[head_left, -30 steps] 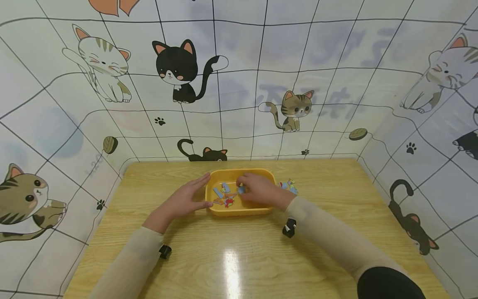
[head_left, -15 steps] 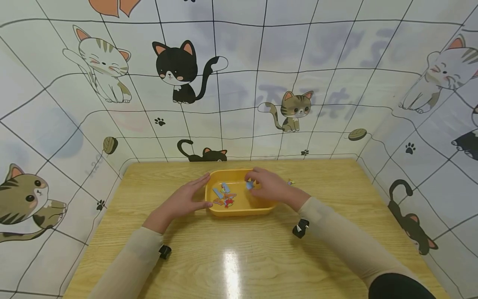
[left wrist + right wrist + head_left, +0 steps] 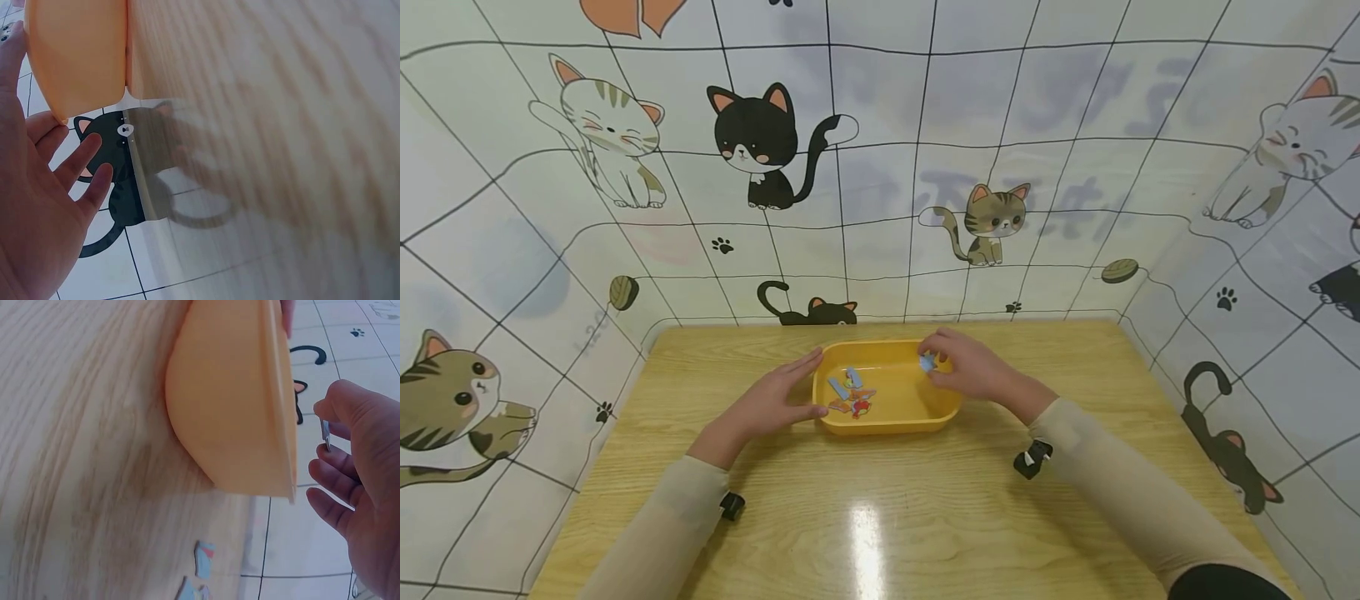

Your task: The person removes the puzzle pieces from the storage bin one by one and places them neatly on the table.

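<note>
A yellow plastic tray (image 3: 880, 427) sits on the table with several small flat printed cutout pieces (image 3: 850, 392) at its left side. My left hand (image 3: 775, 402) rests against the tray's left end, thumb and fingers spread along the rim. In the left wrist view, a few of this hand's (image 3: 50, 181) fingers stand apart from the tray. Between thumb and fingertips, my right hand (image 3: 970, 367) pinches a small light-blue puzzle piece (image 3: 927, 362) over the tray's right rim. The right wrist view shows this piece (image 3: 325, 434) edge-on, above the rim.
On the wooden table (image 3: 910, 517), beyond the tray's right end, lie some flat light-blue pieces (image 3: 204, 559), hidden behind my right hand in the head view. A cat-printed sheet (image 3: 880, 250) stands behind and along both sides of the table.
My right hand has lifted the light-blue piece from inside the tray and moved right to the far right rim. The left hand and the tray have stayed in place.
</note>
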`<state>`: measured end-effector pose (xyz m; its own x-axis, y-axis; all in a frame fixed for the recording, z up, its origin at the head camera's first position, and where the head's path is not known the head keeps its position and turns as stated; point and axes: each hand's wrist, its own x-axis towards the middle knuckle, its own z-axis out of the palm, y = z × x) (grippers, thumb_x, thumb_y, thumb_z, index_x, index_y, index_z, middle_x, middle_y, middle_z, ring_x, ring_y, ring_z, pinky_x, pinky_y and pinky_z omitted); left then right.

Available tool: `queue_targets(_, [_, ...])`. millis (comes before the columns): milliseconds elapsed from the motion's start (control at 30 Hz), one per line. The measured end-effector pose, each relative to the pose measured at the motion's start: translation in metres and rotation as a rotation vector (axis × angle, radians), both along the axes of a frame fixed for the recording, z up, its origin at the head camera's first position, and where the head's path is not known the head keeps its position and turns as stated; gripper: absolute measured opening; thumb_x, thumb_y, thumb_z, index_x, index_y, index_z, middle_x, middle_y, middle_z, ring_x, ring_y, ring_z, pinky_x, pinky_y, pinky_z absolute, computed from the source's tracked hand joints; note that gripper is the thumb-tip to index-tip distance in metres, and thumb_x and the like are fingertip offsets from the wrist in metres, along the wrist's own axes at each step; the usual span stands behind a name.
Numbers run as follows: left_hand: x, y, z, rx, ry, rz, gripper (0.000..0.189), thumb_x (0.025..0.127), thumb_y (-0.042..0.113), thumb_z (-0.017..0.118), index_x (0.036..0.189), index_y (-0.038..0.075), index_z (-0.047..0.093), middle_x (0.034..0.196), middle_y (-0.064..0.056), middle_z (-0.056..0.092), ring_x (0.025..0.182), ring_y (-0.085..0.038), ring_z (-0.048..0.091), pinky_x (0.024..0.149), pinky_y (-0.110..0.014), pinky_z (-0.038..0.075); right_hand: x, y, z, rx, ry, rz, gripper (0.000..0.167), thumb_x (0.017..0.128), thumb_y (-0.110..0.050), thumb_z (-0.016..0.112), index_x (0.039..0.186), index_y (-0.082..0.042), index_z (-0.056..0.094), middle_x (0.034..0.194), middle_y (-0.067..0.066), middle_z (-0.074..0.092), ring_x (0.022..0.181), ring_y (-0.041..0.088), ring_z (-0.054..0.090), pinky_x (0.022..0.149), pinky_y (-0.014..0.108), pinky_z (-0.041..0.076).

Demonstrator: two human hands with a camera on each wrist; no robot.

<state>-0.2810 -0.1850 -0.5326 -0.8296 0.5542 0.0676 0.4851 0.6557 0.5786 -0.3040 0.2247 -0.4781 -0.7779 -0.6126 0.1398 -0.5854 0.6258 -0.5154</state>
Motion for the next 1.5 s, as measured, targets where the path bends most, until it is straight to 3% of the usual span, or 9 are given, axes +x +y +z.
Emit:
queue_targets(267, [0.000,0.001,-0.001,-0.007,0.011,-0.005,0.103,0.098,0.064,0.078,0.176,0.015,0.031,0.184,0.002,0.022,0.165,-0.036,0.029,0.132,-0.063,0.026,-0.001,0.022,0.004,-0.026,0.000,-0.018,0.034,0.097,-0.009,0.079,0.131,-0.010,0.072,0.122,0.003,0.065,0.104,0.028,0.065,0.083,0.044,0.058])
queue_targets(500, [0.001,0.003,-0.001,0.016,0.031,-0.012,0.102,0.099,0.061,0.079,0.175,0.012,0.033,0.183,-0.005,0.025,0.164,-0.041,0.032,0.130,-0.066,0.028,-0.001,0.038,0.004,-0.036,0.001,-0.038,0.033,0.099,-0.008,0.081,0.131,-0.008,0.073,0.121,0.003,0.065,0.102,0.027,0.063,0.081,0.045,0.057])
queue_targets(700, [0.002,0.003,0.000,0.014,0.022,-0.007,0.102,0.098,0.060,0.079,0.175,0.011,0.033,0.183,-0.003,0.025,0.164,-0.041,0.031,0.130,-0.066,0.028,0.003,0.056,0.003,-0.058,-0.039,-0.079,0.034,0.102,-0.011,0.080,0.135,-0.008,0.072,0.127,0.004,0.065,0.105,0.029,0.062,0.083,0.045,0.056])
queue_targets(1067, [0.004,0.002,0.001,0.014,0.011,0.001,0.102,0.098,0.059,0.081,0.175,0.012,0.033,0.183,-0.002,0.025,0.164,-0.040,0.031,0.130,-0.066,0.028,0.007,0.089,-0.002,-0.033,0.016,-0.171,0.033,0.103,-0.007,0.077,0.136,-0.005,0.072,0.127,0.011,0.067,0.103,0.029,0.062,0.087,0.055,0.055])
queue_targets(1267, [0.004,0.001,0.001,0.009,0.015,0.003,0.102,0.098,0.060,0.080,0.175,0.013,0.033,0.183,-0.001,0.024,0.164,-0.040,0.031,0.130,-0.066,0.028,0.008,0.104,-0.010,0.006,-0.001,-0.227,0.032,0.104,-0.008,0.077,0.135,-0.003,0.072,0.123,0.013,0.065,0.106,0.034,0.064,0.087,0.054,0.058])
queue_targets(1500, [0.004,0.001,0.002,0.006,0.020,0.001,0.102,0.098,0.060,0.079,0.175,0.012,0.032,0.183,-0.001,0.023,0.164,-0.040,0.031,0.131,-0.065,0.027,0.007,0.119,-0.032,0.030,-0.040,-0.286,0.032,0.104,-0.009,0.076,0.134,0.001,0.072,0.121,0.014,0.065,0.106,0.035,0.065,0.085,0.051,0.059])
